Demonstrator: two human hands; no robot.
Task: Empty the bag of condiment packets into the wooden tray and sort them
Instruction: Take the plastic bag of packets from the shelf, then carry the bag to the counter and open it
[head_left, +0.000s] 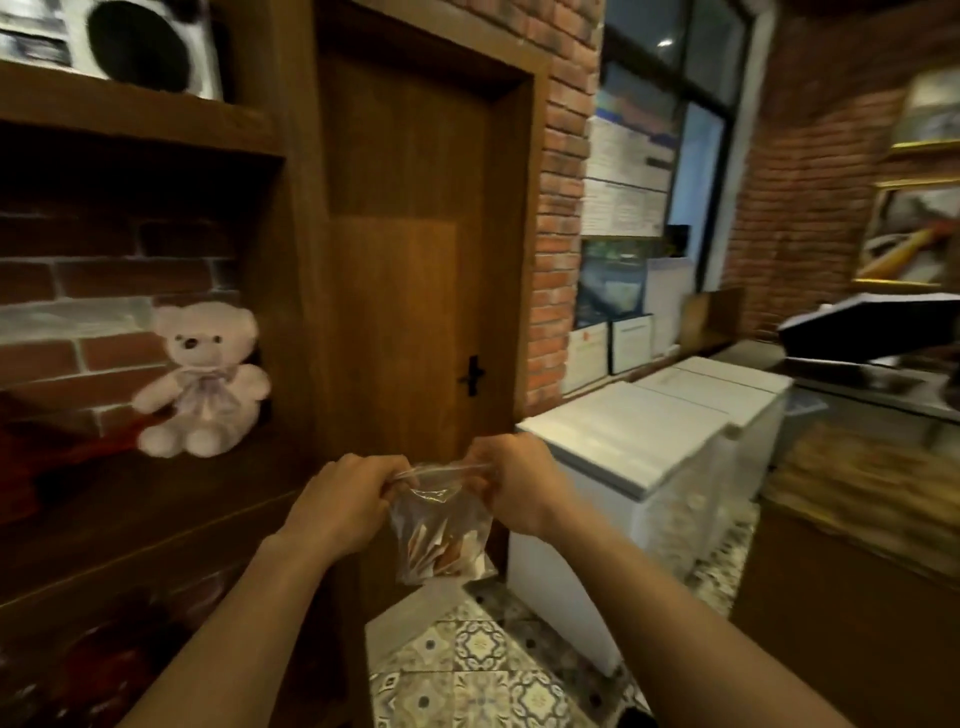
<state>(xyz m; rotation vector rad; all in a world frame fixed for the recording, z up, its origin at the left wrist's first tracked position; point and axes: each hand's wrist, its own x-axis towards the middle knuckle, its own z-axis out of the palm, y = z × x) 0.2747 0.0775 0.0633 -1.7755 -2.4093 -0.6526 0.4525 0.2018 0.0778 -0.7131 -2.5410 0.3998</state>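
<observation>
Before the wooden door, left hand and right hand pinch the clear bag's top edge; packets sit inside, blurred.

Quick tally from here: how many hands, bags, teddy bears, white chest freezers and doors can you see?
Hands: 2, left hand and right hand, both gripping the bag's top
Clear bag: 1
Teddy bear: 1
White chest freezers: 2
Wooden door: 1
Total: 7

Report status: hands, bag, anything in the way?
Left hand and right hand both gripping top of clear bag. Packets still inside. Wooden tray not in view. Nothing obstructing.
</observation>
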